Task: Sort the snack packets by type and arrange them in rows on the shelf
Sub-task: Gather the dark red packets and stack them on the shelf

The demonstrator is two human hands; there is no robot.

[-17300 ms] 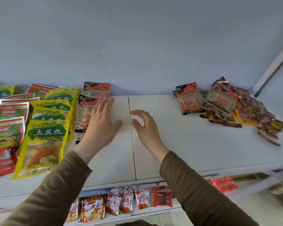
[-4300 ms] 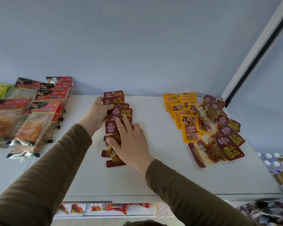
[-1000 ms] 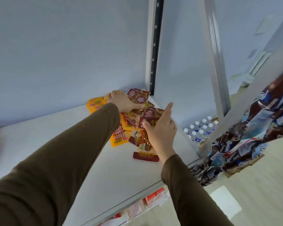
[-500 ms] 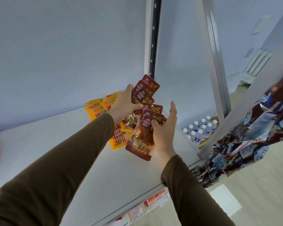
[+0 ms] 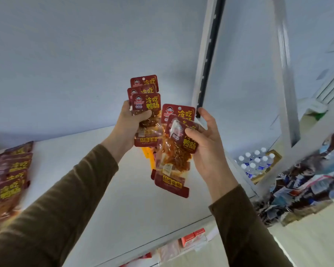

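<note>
A person's two hands hold dark red snack packets up in the centre of the frame, lifted clear above a white shelf (image 5: 108,189). The left hand (image 5: 128,125) grips a fanned stack of three or so packets (image 5: 146,105), thumb curled across their front. The right hand (image 5: 208,143) pinches two more packets (image 5: 174,151) of the same kind between thumb and fingers; these hang lower, tilted, one behind the other.

Each packet has a dark red header card with yellow Chinese characters and a small cartoon face, a hang hole at the top, and a clear window showing reddish-orange strips of food inside. They look thin, glossy and floppy.

The sorting seems partly done. At the left edge of the frame, a row of matching red packets (image 5: 10,174) already lies overlapped on the shelf. Just behind the raised hands, a sliver of yellow packets (image 5: 148,154) shows on the shelf, mostly hidden. The held packets still need laying down, probably with the red row.
</note>
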